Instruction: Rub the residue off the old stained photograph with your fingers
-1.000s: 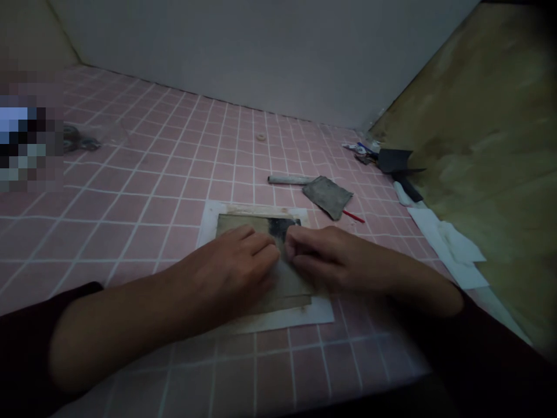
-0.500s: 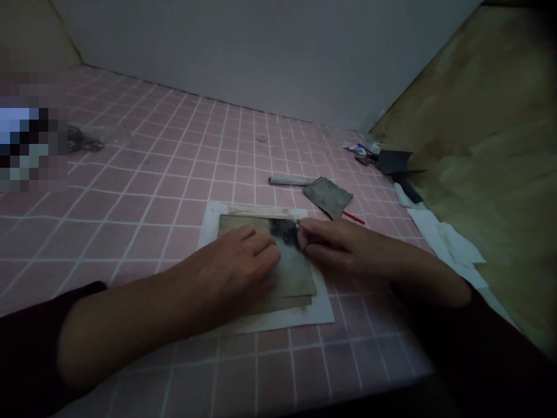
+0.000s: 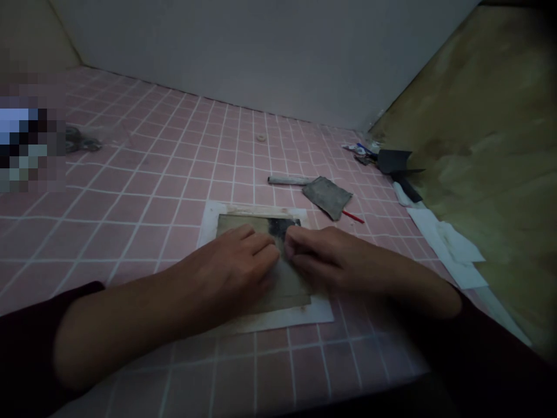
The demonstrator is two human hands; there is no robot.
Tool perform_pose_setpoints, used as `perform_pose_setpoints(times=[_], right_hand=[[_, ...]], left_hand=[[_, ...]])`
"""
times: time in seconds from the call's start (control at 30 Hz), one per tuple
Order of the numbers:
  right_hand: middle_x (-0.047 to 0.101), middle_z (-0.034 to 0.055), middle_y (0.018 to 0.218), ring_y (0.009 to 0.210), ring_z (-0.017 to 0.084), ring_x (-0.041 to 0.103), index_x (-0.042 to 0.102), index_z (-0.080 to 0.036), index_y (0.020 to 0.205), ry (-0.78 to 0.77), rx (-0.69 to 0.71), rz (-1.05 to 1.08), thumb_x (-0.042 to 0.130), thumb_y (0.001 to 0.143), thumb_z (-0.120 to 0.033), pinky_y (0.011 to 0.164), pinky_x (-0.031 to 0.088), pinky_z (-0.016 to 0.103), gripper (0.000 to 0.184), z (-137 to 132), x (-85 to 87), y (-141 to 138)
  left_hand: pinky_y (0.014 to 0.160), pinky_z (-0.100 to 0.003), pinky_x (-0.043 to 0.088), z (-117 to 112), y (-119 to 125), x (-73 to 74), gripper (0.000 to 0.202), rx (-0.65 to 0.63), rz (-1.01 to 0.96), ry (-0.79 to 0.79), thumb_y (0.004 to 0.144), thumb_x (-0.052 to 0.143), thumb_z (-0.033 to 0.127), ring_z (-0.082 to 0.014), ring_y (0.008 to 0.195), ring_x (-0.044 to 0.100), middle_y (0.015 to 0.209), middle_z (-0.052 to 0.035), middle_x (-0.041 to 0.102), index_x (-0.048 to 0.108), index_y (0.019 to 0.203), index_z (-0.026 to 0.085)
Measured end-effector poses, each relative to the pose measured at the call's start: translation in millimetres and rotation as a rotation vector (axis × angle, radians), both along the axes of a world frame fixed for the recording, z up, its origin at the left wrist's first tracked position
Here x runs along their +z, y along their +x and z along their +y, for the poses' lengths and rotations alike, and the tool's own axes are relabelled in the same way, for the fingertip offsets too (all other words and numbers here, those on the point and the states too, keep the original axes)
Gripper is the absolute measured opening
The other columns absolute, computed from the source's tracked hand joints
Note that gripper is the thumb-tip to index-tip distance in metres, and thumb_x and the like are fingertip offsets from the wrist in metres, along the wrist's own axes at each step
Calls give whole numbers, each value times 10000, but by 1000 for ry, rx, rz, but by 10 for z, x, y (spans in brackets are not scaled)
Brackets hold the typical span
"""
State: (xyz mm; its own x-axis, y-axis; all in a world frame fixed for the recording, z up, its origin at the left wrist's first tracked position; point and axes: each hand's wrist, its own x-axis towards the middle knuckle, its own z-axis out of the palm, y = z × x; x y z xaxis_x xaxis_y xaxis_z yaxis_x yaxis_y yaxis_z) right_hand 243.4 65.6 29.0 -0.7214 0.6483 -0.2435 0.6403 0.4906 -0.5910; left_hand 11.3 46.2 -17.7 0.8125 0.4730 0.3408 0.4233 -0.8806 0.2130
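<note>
Under L hand (image 3: 243, 261): sheet (image 3: 287, 288); pkt (image 3: 353, 148) mkgs blurred.

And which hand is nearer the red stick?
Right. The right hand is below and left of the red stick in the picture; the left hand lies farther left, over the tan sheet.

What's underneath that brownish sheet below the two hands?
A white sheet shows around the brownish sheet, with the pink checked surface beneath. The left hand hides part of both sheets; whatever lies under the brownish sheet's middle is covered.
</note>
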Motion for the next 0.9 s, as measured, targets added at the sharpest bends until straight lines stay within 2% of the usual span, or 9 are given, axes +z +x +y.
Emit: perform_pose_setpoints(times=[0.2, 0.37, 0.53, 0.7, 0.9], right_hand=[[487, -19, 748, 678, 131, 459, 460, -197, 851, 5, -41, -65, 457, 942, -171, 644, 343, 274, 94, -1, 26, 17], [488, -30, 742, 657, 125, 460, 446, -207, 865, -21, 16, -10, 435, 969, -216, 627, 335, 268, 104, -15, 10, -23], [483, -19, 744, 676, 132, 454, 464, -197, 837, 44, -46, -49, 464, 926, -158, 643, 337, 272, 97, 19, 5, 9], [485, -27, 732, 651, 127, 457, 438, -208, 855, -23, 27, -39, 435, 963, -206, 621, 331, 270, 108, -16, 32, -16], [484, -25, 729, 652, 123, 450, 452, -202, 828, -12, -24, -45, 459, 939, -181, 610, 329, 264, 113, -22, 56, 1]], left_hand=[[758, -391, 497, 10, -9, -2, 93, 4, 6, -6, 932, 524, 157, -227, 859, 561, 1058, -113, 645, 603, 897, 123], [779, -400, 491, 11, -3, -14, 123, -2, 4, 2, 946, 494, 154, -218, 835, 555, 999, -101, 645, 602, 894, 124], [791, -394, 497, 3, -6, -13, 124, 4, 9, -13, 950, 504, 179, -226, 883, 562, 1066, -118, 643, 602, 900, 123], [773, -389, 486, 7, -8, -2, 156, 5, 4, -5, 957, 463, 158, -211, 838, 551, 1030, -109, 645, 601, 892, 126], [750, -380, 488, -1, -9, 1, 126, 2, -2, 1, 943, 495, 157, -216, 835, 559, 1020, -110, 648, 602, 886, 123]])
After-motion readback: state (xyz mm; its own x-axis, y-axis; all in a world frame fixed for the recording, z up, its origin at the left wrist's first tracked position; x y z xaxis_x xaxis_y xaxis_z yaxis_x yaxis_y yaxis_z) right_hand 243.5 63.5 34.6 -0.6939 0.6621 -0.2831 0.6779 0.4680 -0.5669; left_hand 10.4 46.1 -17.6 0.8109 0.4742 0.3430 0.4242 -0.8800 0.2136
